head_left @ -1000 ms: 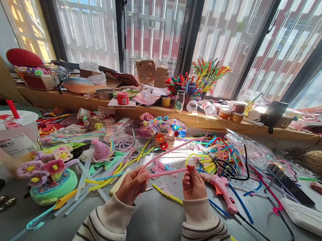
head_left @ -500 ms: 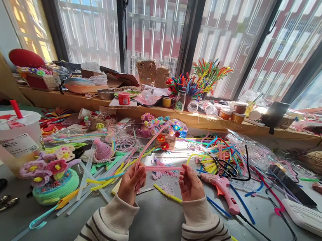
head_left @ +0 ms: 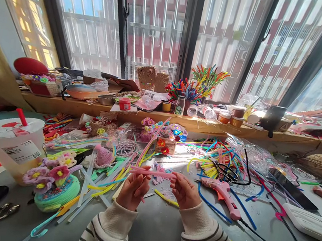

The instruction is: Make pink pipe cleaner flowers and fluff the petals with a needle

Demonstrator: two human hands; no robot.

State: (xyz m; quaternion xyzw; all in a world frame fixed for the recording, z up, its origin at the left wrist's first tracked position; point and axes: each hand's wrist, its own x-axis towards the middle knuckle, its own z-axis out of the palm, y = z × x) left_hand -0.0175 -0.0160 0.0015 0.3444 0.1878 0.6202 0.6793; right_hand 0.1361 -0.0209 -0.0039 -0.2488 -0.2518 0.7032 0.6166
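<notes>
Pink pipe cleaners (head_left: 158, 174) stretch level between my two hands above the middle of the grey table. My left hand (head_left: 134, 189) is closed around them, with long pink ends rising from it toward the back and a short end poking out below. At the other side, my right hand (head_left: 185, 192) pinches the pink piece near its end. Just right of that hand lies a pink glue gun (head_left: 224, 194) with a black cord. A yellow pipe cleaner (head_left: 166, 198) lies on the table between and below the hands. Small pink and lilac scraps (head_left: 162, 181) are scattered behind them.
At left stand a drink cup with a red straw (head_left: 19, 150) and a green pot of knitted-looking flowers (head_left: 56, 191). Glue sticks (head_left: 83, 189) lie beside it. Scissors (head_left: 225, 171) rest on piled pipe cleaners at right, near a black phone (head_left: 292, 189). Jars line the windowsill (head_left: 138, 117).
My right hand has come nearer my left, shortening the pink span between them. The long pink ends have swung more upright. The camera view has shifted slightly.
</notes>
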